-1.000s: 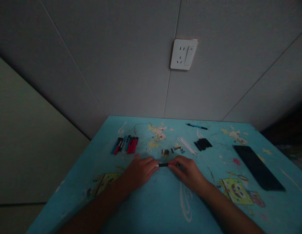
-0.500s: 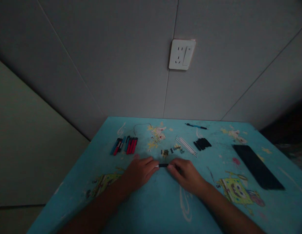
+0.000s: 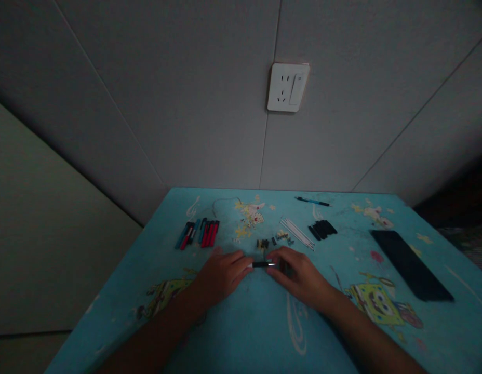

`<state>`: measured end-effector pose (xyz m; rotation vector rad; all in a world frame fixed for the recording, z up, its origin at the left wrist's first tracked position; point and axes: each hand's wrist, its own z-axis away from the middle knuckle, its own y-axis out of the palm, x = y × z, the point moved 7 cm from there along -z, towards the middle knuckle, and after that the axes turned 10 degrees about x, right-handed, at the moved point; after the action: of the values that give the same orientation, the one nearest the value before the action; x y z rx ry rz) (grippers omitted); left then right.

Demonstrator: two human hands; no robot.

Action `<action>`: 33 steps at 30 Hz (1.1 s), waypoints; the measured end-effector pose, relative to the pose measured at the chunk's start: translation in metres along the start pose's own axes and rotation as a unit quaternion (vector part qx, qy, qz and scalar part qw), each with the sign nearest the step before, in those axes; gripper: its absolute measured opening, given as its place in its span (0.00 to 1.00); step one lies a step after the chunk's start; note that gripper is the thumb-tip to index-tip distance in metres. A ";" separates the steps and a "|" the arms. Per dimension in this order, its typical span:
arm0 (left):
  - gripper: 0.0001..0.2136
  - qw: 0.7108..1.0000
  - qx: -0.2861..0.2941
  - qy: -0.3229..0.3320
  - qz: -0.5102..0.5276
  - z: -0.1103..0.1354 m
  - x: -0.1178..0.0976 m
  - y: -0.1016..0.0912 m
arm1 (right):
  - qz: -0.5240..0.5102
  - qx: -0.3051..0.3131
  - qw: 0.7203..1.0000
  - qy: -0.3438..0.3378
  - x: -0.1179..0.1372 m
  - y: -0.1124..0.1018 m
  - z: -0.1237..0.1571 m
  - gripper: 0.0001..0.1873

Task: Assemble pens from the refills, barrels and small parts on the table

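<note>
Both of my hands rest on a blue cartoon-printed table (image 3: 241,322), fingertips pinched on the two ends of a thin black pen part (image 3: 261,264) with pale tips. My left hand (image 3: 221,274) grips its left end, my right hand (image 3: 299,272) its right end. Just beyond the fingers lie small dark and pale pen pieces (image 3: 264,243). A row of red, blue and black pen barrels (image 3: 199,233) lies at the back left. Thin white refill tubes (image 3: 297,233) and black caps (image 3: 322,229) lie at the back right.
A black phone (image 3: 410,265) lies flat near the right edge. A blue-black pen (image 3: 313,201) lies at the far edge by the grey wall, which carries a white socket with a switch (image 3: 288,87). The table's left edge drops off to the floor.
My hands have pulled slightly apart, so a pale metallic bit shows at the right end of the black part. The view has shifted a little.
</note>
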<state>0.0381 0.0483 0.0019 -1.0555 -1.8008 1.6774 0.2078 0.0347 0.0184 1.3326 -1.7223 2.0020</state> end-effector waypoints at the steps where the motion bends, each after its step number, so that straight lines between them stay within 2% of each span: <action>1: 0.11 1.000 0.000 -0.003 0.000 0.000 0.001 0.000 | -0.003 -0.001 1.000 -0.006 0.001 0.000 0.000 0.09; 6: 0.12 1.000 0.000 -0.001 0.005 0.000 0.001 0.002 | 0.011 -0.011 1.000 -0.021 0.001 0.002 0.001 0.09; 11: 0.12 1.000 -0.002 0.006 0.006 0.000 -0.002 0.002 | 0.048 0.007 0.999 0.005 -0.006 0.009 0.000 0.18; 16: 0.12 1.000 -0.020 -0.006 0.001 0.000 0.003 0.002 | 0.022 -0.021 0.999 -0.026 -0.003 0.003 -0.001 0.09; 22: 0.12 0.999 -0.033 -0.012 0.012 0.002 0.007 0.001 | 0.015 -0.041 0.998 -0.054 -0.003 -0.002 -0.001 0.07; 33: 0.13 0.999 -0.031 0.006 0.011 0.003 0.008 0.007 | 0.041 -0.018 0.996 -0.076 0.006 -0.001 0.001 0.09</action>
<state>0.0323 0.0524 -0.0069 -1.1126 -1.8506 1.6357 0.2052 0.0311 0.0231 1.4596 -1.8985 1.9469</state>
